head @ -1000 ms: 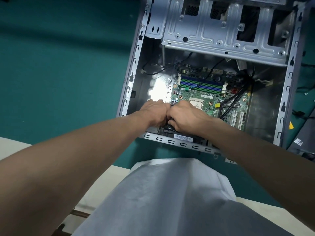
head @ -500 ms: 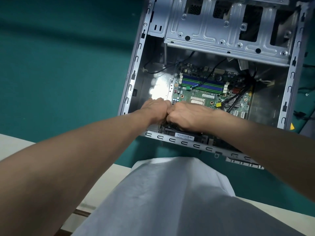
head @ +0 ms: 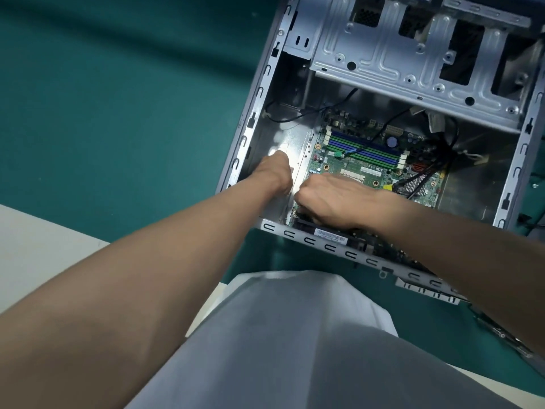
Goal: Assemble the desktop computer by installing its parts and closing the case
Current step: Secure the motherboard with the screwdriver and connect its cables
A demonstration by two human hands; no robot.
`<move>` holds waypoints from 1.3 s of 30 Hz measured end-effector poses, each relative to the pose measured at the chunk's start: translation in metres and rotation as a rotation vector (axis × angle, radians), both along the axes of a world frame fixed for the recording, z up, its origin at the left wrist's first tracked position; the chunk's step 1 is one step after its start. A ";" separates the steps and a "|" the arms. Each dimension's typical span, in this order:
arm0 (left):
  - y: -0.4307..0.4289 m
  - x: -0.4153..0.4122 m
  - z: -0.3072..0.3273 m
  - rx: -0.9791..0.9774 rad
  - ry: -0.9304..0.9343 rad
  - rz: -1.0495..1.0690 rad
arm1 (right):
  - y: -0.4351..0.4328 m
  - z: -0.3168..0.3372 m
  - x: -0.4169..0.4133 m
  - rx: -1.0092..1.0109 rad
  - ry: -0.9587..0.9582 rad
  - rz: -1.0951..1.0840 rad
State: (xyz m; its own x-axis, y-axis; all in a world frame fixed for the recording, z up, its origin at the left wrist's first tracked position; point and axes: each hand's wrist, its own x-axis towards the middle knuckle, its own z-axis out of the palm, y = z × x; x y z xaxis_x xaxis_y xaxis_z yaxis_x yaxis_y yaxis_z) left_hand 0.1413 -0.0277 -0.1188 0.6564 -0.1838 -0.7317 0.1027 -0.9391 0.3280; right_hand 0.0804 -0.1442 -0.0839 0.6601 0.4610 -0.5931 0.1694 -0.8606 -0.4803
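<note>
A: Head view — hands?
B: Item: left hand (head: 274,175), has parted from right hand (head: 333,199), now down at case (head: 261,93) floor, fingers hidden. Right hand curled at near edge of motherboard (head: 362,175), hold unclear. Motherboard lies inside case — seating likely finishing.

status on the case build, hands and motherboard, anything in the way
Left hand low in the case, beside the motherboard; right hand over its near corner; grips hidden. Black cables cross the board's right side.
</note>
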 end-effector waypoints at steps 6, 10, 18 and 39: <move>-0.002 0.002 0.000 -0.056 -0.079 0.106 | 0.012 0.017 0.008 -0.102 -0.132 0.184; -0.003 0.003 0.005 -0.092 -0.126 0.118 | 0.011 0.014 0.011 -0.154 -0.090 0.235; 0.009 0.003 0.057 -0.131 -0.593 -0.585 | 0.016 0.008 0.010 -0.214 -0.048 0.162; 0.046 0.033 0.058 -0.182 -0.883 -0.778 | 0.013 0.013 0.014 -0.211 0.040 0.084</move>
